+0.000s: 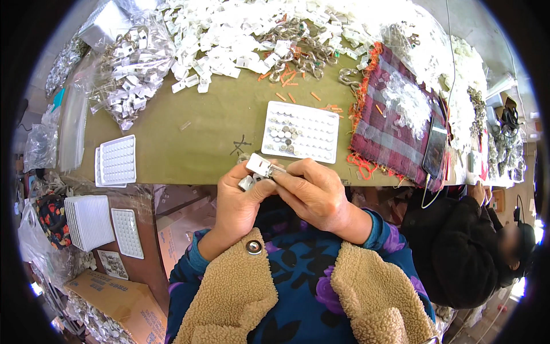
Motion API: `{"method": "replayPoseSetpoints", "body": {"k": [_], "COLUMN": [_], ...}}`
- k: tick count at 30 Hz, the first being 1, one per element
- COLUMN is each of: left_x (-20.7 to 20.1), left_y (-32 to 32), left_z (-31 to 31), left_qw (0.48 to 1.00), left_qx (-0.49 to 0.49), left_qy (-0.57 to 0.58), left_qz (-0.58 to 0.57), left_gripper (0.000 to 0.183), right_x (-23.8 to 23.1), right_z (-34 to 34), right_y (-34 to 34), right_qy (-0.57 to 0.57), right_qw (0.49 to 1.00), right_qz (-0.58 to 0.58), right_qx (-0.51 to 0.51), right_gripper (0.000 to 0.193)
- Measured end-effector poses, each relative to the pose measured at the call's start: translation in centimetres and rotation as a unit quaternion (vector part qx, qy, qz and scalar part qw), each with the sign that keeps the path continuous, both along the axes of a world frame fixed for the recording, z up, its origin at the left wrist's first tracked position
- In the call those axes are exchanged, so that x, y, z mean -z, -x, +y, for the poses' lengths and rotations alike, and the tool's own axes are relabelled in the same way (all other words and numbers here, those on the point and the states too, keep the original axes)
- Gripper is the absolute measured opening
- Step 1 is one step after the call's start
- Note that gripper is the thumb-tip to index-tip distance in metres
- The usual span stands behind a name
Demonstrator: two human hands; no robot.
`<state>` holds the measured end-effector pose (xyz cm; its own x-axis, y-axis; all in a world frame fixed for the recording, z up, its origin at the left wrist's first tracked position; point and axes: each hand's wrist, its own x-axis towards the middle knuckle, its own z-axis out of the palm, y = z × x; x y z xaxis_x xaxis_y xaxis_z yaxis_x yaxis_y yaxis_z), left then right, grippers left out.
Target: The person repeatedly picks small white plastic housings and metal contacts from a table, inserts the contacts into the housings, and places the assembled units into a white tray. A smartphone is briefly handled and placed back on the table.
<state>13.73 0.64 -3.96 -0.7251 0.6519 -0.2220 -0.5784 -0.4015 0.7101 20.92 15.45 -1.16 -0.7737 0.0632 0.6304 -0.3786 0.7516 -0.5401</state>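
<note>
My left hand (236, 200) is closed around a small white rectangular plastic piece (258, 165) with a metal-looking part at its side. More small white and metallic bits show lower between its fingers. My right hand (318, 194) comes in from the right, thumb and fingers pinched at the metal end of that piece; what exactly they grip is partly hidden. Just beyond both hands lies a white tray (326, 137) with rows of round pockets. Several small round silvery pieces (285, 133) sit in its left and middle part.
White plastic pieces (217, 49) are heaped across the far table, with metal chain-like clusters (312, 54) and orange sticks (289, 77). A plaid cloth (395, 123) and phone (435, 146) lie right. Left are a filled bag (129, 74) and trays (117, 160). A person (464, 246) sits right.
</note>
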Motion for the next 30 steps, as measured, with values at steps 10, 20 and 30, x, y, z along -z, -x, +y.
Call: {"method": "replayPoseSetpoints", "body": {"k": [10, 20, 30], "left_x": [-0.5, -0.9, -1.2], "left_y": [0.4, -0.1, -0.1], "left_z": [-0.3, -0.3, 0.1], "left_qw": [0.991, 0.972, 0.998], "left_qx": [-0.029, -0.040, -0.015], "left_qy": [-0.036, 0.017, -0.040], "left_qz": [0.124, 0.231, 0.043], "left_gripper": [0.019, 0.019, 0.021], "right_x": [-1.6, -0.1, -0.5], "right_z": [-1.0, -1.2, -1.1], "right_y": [-1.5, -1.1, -1.7], "right_qy": [0.245, 0.160, 0.257], "right_qw": [0.953, 0.984, 0.949], "right_qz": [-0.176, -0.069, -0.180], "right_qx": [0.036, 0.046, 0.023], "right_gripper": [0.019, 0.019, 0.021]}}
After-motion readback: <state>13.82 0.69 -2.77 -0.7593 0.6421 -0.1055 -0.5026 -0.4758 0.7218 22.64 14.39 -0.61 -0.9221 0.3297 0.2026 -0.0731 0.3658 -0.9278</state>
